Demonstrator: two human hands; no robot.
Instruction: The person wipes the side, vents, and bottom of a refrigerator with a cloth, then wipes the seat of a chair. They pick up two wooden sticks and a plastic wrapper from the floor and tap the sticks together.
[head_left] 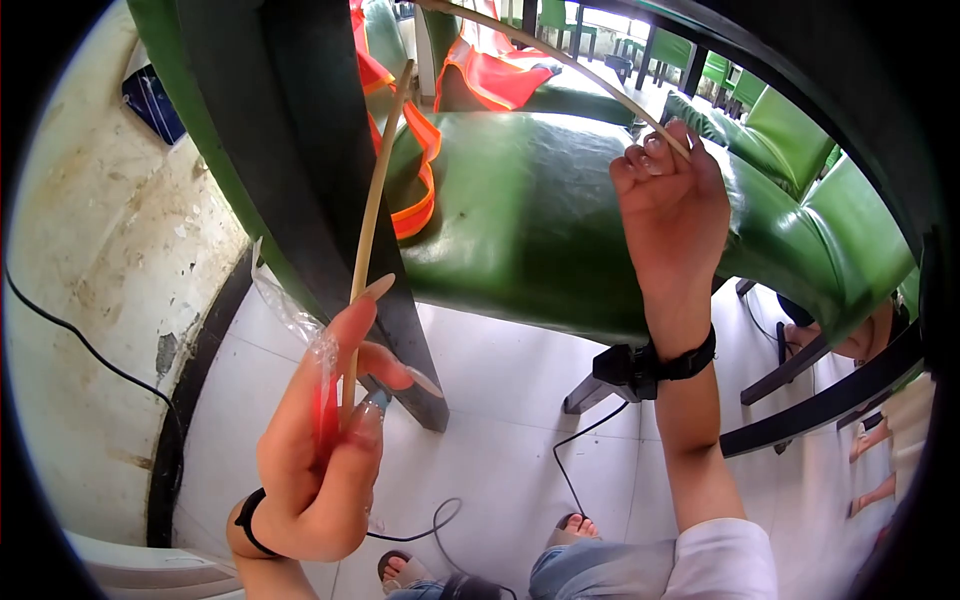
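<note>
My left hand (325, 430) is closed round the lower end of a thin wooden stick (371, 220), which points up and slightly right. Clear crumpled plastic (290, 305) with a red part lies against the same fingers. Higher up at the right, my right hand (672, 190) has its fingers curled, pinching the end of a second thin stick (560, 55) that runs up and left to the top edge. A black band with a small device (628, 372) sits on the right wrist.
A green padded seat (530, 220) lies behind the hands, with orange-and-red cloth (490, 75) on it. A dark post (310, 150) stands left of centre. Black cables (560, 450) run over the white floor (490, 400). Another person's legs (872, 440) show at the right.
</note>
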